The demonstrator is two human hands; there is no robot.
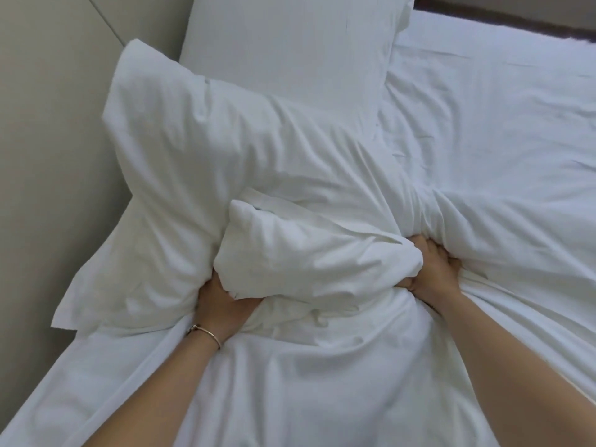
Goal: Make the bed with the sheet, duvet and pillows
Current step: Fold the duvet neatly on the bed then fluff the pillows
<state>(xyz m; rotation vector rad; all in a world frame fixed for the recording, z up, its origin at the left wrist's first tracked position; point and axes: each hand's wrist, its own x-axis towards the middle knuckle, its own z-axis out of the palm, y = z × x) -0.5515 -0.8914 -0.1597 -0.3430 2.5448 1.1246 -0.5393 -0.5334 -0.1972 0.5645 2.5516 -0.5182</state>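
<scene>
Forearms: bare, reaching in from the near edge, both laid over white bedding.
Bracelet [206, 333]: thin band on the left wrist.
Left hand [222, 301]: fingers curled into the near left end of a bunched white bundle, gripping it from below.
Right hand [432, 269]: fingers dug into the bundle's right end, thumb and knuckles showing, gripping the cloth.
Bunched bundle [309, 253]: puffy white fold, held between both hands near the middle of the bed; cannot tell whether duvet corner or pillow.
Duvet [322, 398]: white, creased, spread under the forearms and running to the near edge.
Near pillow [200, 150]: white, crumpled, lying tilted just behind the bundle and touching it, its left edge against the wall.
Far pillow [290, 50]: white, smoother, behind the near pillow and partly under it, at the head of the bed.
Sheet [500, 108]: white, wrinkled, covering the right side of the bed.
Wall [48, 124]: pale panel along the bed's left side.
Dark strip [516, 17]: at the far right edge, beyond the sheet.
</scene>
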